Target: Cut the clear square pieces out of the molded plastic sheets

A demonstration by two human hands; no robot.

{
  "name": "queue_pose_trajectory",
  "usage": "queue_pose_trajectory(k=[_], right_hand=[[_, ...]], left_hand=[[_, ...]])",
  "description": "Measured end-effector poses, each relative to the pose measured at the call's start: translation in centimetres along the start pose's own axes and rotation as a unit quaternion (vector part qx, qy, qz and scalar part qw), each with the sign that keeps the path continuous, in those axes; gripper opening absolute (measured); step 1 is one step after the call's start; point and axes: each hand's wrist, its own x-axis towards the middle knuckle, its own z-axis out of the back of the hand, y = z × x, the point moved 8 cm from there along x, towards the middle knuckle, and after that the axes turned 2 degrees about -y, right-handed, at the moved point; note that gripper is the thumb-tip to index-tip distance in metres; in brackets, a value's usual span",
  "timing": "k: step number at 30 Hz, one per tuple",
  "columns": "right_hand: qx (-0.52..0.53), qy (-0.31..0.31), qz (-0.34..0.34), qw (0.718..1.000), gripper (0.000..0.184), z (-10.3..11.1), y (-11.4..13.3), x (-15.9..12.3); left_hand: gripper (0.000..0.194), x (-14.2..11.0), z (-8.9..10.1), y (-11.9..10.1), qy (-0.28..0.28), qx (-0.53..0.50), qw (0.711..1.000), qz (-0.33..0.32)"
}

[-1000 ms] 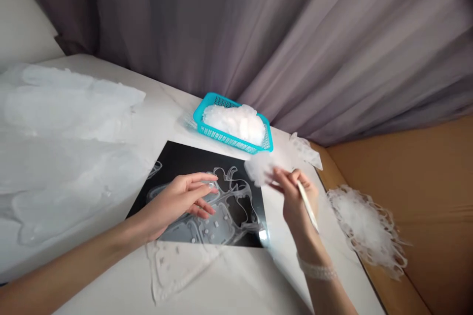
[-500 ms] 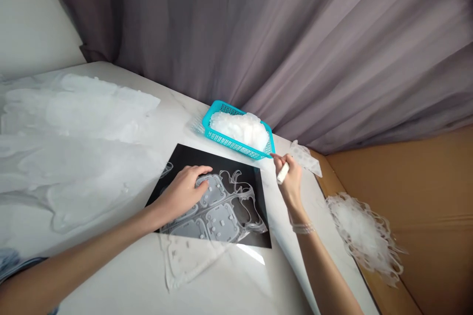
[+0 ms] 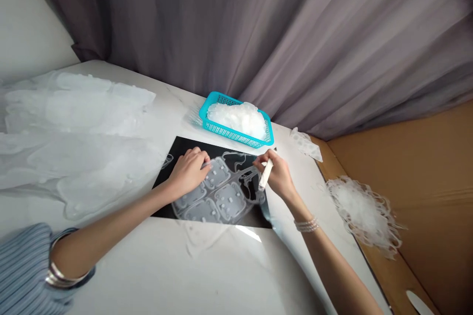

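A translucent moulded plastic sheet point(image 3: 229, 199) with several rounded panels and small raised knobs lies on a black mat point(image 3: 179, 146). My left hand point(image 3: 190, 170) is closed at the sheet's upper left edge, thumb and curled fingers pinching it. My right hand point(image 3: 277, 172) grips a white, pen-like handle point(image 3: 265, 175) that slants down out of the fist; its working tip is hidden. The right fingertips are close to the thin, looping plastic strips point(image 3: 249, 177) at the sheet's right side.
A turquoise basket point(image 3: 236, 137) heaped with white translucent pieces point(image 3: 240, 119) stands behind the mat. Stacked translucent sheets point(image 3: 77, 128) cover the left of the table. Tangled plastic scraps point(image 3: 364, 216) lie right, beside a cardboard surface point(image 3: 417, 172). A small clear piece point(image 3: 306, 143) lies behind my right hand.
The plastic sheet has shifted up and right on the mat. My left hand has curled onto its edge. My right hand has moved left from beside the basket to the sheet, still holding the handle.
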Motion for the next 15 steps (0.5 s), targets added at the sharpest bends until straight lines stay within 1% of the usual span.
queue_pose_trajectory(k=[2,4,6,8,10,12,14,15], right_hand=[[-0.025,-0.017,0.015,0.999,0.032,1.2,0.2,1.0],[-0.047,-0.030,0.018,0.998,0.034,2.0,0.3,1.6],[-0.059,-0.046,0.012,0.997,0.036,2.5,0.5,1.7],[-0.057,-0.044,0.005,0.997,0.034,2.1,1.0,1.1],[-0.002,-0.004,-0.009,1.000,0.037,0.3,1.9,0.0],[0.088,0.058,-0.033,0.994,0.046,-2.3,3.1,-1.3],[0.150,0.106,-0.048,0.982,0.050,-5.1,4.5,-2.4],[0.156,0.120,-0.044,0.979,0.048,-6.2,5.1,-2.8]], left_hand=[[0.010,0.7,0.1,-0.3,-0.011,0.010,1.000,-0.008],[0.013,0.9,0.5,-0.7,-0.025,0.026,0.999,-0.016],[0.020,0.1,1.0,-1.4,-0.030,0.043,0.998,-0.038],[0.023,-1.6,1.2,-2.3,-0.018,0.053,0.995,-0.084],[0.022,-3.9,1.1,-2.9,0.010,0.055,0.989,-0.141],[0.025,-6.0,0.9,-3.3,0.025,0.072,0.977,-0.198],[0.030,-7.5,0.8,-3.2,0.023,0.107,0.964,-0.241],[0.032,-7.9,0.7,-3.1,0.019,0.128,0.958,-0.256]])
